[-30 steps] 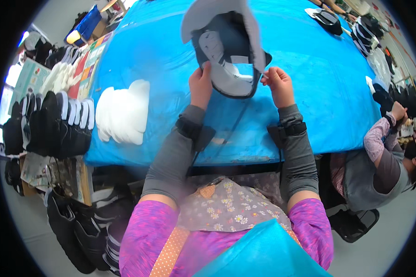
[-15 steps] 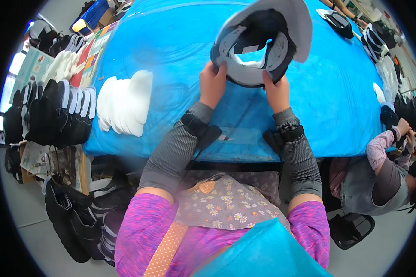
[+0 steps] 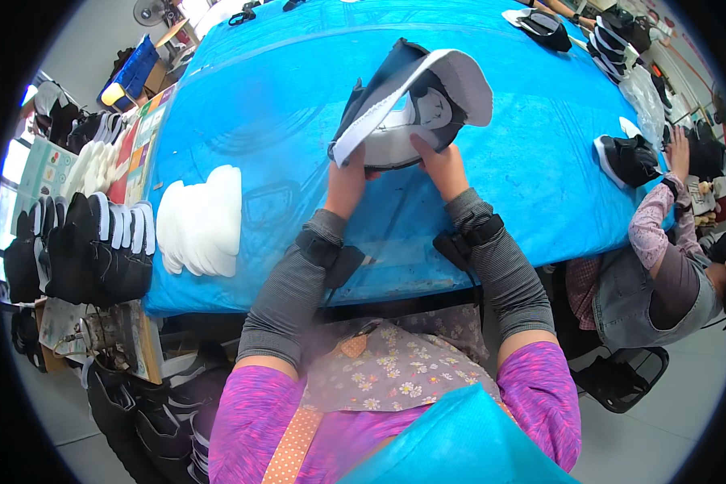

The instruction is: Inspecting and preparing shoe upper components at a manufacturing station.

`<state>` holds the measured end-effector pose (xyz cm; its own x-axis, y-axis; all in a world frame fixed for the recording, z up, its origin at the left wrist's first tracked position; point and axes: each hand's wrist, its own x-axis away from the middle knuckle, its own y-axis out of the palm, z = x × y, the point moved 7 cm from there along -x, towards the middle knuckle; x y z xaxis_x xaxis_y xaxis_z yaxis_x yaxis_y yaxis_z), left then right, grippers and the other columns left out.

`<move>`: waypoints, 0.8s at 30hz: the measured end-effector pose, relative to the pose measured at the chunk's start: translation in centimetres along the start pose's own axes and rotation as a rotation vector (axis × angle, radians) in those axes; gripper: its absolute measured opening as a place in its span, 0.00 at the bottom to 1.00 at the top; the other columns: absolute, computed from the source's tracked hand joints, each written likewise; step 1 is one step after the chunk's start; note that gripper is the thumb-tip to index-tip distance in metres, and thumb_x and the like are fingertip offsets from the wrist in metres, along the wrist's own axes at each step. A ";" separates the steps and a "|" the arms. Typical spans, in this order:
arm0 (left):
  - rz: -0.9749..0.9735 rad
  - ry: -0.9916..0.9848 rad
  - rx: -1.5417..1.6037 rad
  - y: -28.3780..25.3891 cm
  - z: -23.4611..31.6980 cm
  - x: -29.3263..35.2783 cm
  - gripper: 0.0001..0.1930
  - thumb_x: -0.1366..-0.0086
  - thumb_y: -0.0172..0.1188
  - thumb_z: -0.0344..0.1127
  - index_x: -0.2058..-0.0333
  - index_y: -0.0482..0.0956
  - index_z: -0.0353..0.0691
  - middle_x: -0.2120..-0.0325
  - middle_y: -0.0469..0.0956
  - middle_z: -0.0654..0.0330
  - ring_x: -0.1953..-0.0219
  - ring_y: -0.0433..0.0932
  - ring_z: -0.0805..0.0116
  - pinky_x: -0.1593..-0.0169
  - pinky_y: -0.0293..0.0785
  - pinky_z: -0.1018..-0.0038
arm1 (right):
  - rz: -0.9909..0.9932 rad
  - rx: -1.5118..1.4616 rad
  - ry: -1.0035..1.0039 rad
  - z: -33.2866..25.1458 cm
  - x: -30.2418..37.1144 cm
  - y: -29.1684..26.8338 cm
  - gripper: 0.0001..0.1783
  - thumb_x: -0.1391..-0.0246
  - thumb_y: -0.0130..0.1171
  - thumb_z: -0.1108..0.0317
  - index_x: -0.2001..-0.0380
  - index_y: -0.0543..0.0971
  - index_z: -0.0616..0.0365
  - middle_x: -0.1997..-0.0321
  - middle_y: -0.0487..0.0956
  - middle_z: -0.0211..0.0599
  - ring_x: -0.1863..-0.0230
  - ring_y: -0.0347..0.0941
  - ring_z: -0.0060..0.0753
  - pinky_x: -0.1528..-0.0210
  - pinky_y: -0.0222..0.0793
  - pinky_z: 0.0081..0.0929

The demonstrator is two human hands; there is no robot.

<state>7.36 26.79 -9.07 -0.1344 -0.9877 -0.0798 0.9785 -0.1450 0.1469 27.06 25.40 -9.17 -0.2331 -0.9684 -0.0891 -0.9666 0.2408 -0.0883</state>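
Mostly beyond both hands (image 3: 346, 187) (image 3: 445, 171), a shoe upper (image 3: 434, 110)

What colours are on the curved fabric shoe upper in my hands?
The curved fabric shoe upper is black and whitish grey, clearest in the head view.

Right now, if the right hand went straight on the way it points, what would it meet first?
The right hand would first meet the black-and-white shoe upper, which it is touching. Beyond it, the blue table cover shows, but depth is unclear.
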 end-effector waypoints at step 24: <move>-0.001 -0.007 0.044 -0.4 -2.2 -0.9 0.22 0.32 0.49 0.49 0.56 0.71 0.32 0.70 0.78 0.55 0.76 0.78 0.67 0.71 0.74 0.75 | -0.065 -0.060 -0.015 -0.5 0.2 -0.4 0.24 0.39 0.49 0.50 0.70 0.76 0.64 0.83 0.76 0.35 0.83 0.72 0.25 0.81 0.65 0.25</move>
<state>7.46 27.81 -11.22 -0.1366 -0.9879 -0.0733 0.9706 -0.1483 0.1896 27.31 25.10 -8.69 -0.1687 -0.9806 -0.1002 -0.9843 0.1729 -0.0344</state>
